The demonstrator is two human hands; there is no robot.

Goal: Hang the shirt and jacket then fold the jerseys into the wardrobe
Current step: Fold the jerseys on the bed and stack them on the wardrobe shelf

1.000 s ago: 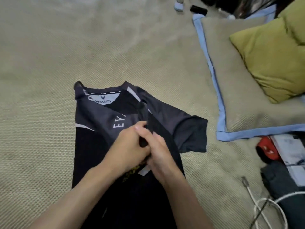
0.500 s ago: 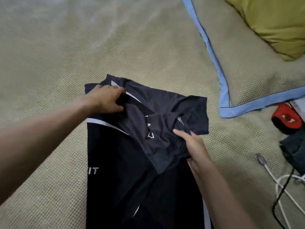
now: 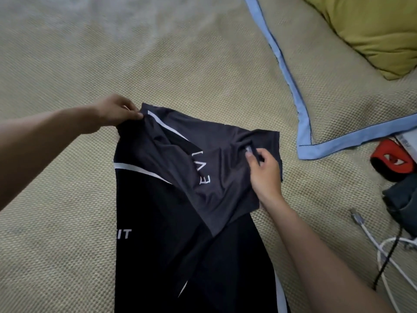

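Note:
A black and dark grey jersey point(image 3: 171, 222) with white stripes and white letters lies on the beige woven bedspread point(image 3: 67, 245), its lower part running out of the bottom of the frame. My left hand point(image 3: 112, 112) pinches the jersey's upper left corner. My right hand point(image 3: 264, 170) grips the grey fabric near the sleeve on the right, where it is folded over the body. The fabric between my hands is bunched and slightly raised.
A beige pillow with a blue border point(image 3: 304, 114) lies at the upper right, a yellow-green cushion point(image 3: 372, 30) on it. At the right edge sit a red and black item point(image 3: 390, 161), dark folded clothes point(image 3: 404, 199), and white and black cables point(image 3: 383, 256).
My hands, together at the jersey's middle a second ago, have spread apart. The left went to the upper left corner, the right to the sleeve side, drawing the grey part out wider.

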